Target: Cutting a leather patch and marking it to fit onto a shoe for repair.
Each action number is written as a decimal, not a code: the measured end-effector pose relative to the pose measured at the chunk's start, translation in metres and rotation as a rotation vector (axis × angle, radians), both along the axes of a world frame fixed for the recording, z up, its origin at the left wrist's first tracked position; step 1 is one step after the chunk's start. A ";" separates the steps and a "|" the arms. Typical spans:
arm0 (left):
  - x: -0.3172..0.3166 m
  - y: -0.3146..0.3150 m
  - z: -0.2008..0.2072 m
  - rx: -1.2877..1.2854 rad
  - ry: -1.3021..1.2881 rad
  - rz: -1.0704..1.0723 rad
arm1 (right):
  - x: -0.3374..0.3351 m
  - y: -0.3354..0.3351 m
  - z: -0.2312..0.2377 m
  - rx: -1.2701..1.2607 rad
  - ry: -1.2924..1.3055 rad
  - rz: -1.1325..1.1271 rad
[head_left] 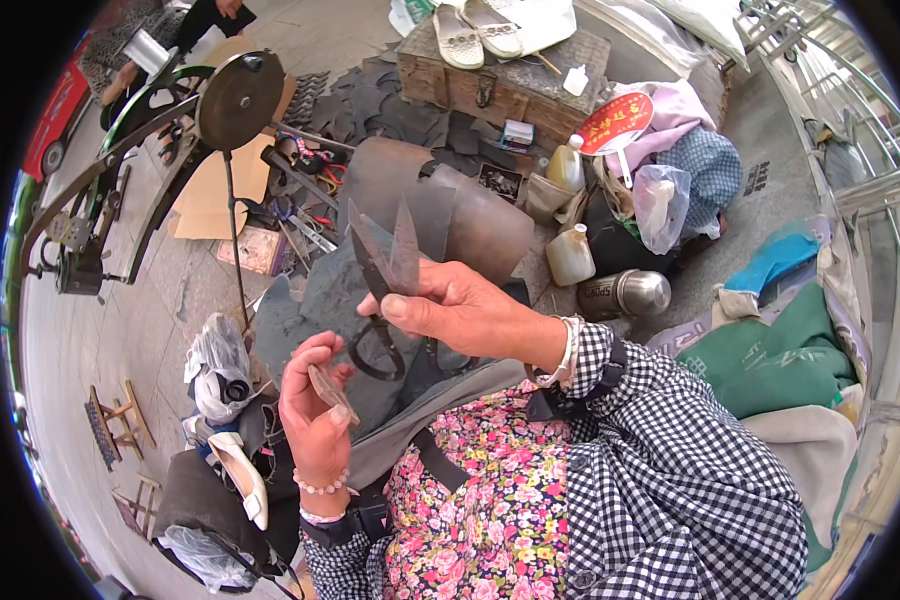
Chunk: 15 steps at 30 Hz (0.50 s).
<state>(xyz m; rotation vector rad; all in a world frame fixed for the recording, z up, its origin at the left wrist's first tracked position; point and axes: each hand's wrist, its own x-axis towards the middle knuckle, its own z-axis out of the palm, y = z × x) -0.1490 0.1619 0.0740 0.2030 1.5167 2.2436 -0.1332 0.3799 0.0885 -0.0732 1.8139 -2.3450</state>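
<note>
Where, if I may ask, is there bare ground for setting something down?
Bare pavement lies between the wooden stool and plastic bag, and between blue-checked cloth and metal railing. Dark scraps crowd the pavement beside the wooden box.

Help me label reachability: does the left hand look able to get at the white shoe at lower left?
Probably yes: the white shoe lies close by, with nothing seen covering it. The left hand holds a small flat piece, so it might need freeing first.
</note>
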 end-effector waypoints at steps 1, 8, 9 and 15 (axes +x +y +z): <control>0.002 0.012 0.001 -0.089 0.092 0.003 | 0.000 -0.003 -0.010 -0.087 0.019 -0.036; 0.015 0.023 -0.011 -0.097 -0.019 -0.159 | 0.016 -0.002 -0.029 -0.686 -0.344 -0.064; 0.014 0.024 -0.012 -0.238 0.084 -0.169 | 0.018 -0.003 -0.031 -0.851 -0.375 -0.061; 0.011 0.027 -0.013 -0.274 0.206 -0.125 | 0.017 0.065 -0.037 -0.777 -0.099 -0.210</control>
